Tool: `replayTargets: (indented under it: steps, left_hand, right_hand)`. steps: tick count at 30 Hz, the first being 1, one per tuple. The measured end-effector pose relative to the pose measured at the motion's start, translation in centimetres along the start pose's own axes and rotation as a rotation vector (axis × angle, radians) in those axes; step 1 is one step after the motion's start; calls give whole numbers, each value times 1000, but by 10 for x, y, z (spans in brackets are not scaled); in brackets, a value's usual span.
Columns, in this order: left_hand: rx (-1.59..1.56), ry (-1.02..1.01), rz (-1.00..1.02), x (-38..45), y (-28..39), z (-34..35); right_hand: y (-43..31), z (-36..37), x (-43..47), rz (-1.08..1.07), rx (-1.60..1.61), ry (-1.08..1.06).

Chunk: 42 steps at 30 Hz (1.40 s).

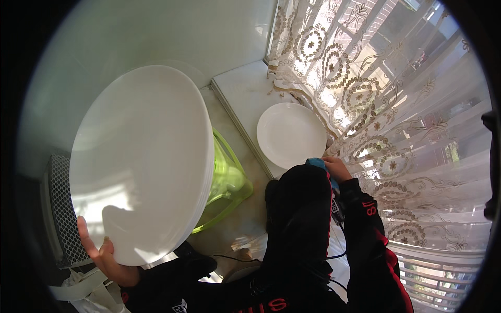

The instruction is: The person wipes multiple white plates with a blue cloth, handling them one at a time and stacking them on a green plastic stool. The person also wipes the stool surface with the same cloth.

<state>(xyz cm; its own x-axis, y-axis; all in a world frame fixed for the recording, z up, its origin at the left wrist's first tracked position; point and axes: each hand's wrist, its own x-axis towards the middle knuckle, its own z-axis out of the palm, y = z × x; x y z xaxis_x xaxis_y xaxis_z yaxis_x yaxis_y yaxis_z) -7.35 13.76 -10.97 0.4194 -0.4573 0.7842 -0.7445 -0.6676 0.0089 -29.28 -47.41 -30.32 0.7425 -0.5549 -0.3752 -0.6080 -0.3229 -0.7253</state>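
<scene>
At the lower left, my left hand (105,254) grips the lower edge of a stack of several large white plates (145,156), held tilted and seen from above; some of its fingers are hidden beneath. A smaller-looking white plate (291,135) lies flat on the white ledge by the window. Just below that plate, my right hand (337,169) is closed around a blue cloth (316,162), partly hidden behind my black-clad knee.
A translucent green plastic basket (231,180) stands behind the stack. Embroidered sheer curtain (375,125) hangs along the window at right. A metal-edged ledge (238,121) runs diagonally. A mesh-sided box (66,207) stands left, above white bags (88,289). A black cable (340,252) crosses my clothing.
</scene>
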Motion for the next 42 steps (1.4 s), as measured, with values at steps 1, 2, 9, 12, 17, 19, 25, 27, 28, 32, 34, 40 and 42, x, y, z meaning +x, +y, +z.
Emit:
replayTargets:
  steps: [1,2,9,12,17,19,25,27,28,32,34,40,42]
  left_hand:
    - [123,-96,60,-2,-2,-4]
    - [157,-84,2,-3,-3,-10]
    - [-975,-2,-1114,8,6,-30]
    - [-947,-99,-1155,16,10,-28]
    - [-923,-138,-1177,29,16,-28]
    - [-917,-144,-1176,32,19,-30]
    - [-916,-162,-1107,23,19,-39]
    - [-901,-201,-1030,17,14,-37]
    - [-863,-239,-953,15,13,-35]
    - [101,-222,-42,12,10,-15]
    - [106,-107,12,15,15,-6]
    - [-623,96,-728,29,46,-5]
    - [-846,195,-939,33,51,-7]
  right_hand:
    - [37,17,15,120,-78,-17]
    - [71,37,28,-14,-281,-8]
    - [157,141,88,486,427,402]
    - [139,145,90,339,472,417]
    - [105,136,77,276,542,478]
    - [96,134,67,172,626,460]
    - [73,118,45,133,887,345]
    - [63,108,41,104,651,300]
    - [57,103,38,98,656,268]
    - [20,81,15,278,954,136]
    - [0,68,-16,-148,356,154]
    - [-42,39,-66,-145,487,53]
    - [-47,30,-73,12,953,36]
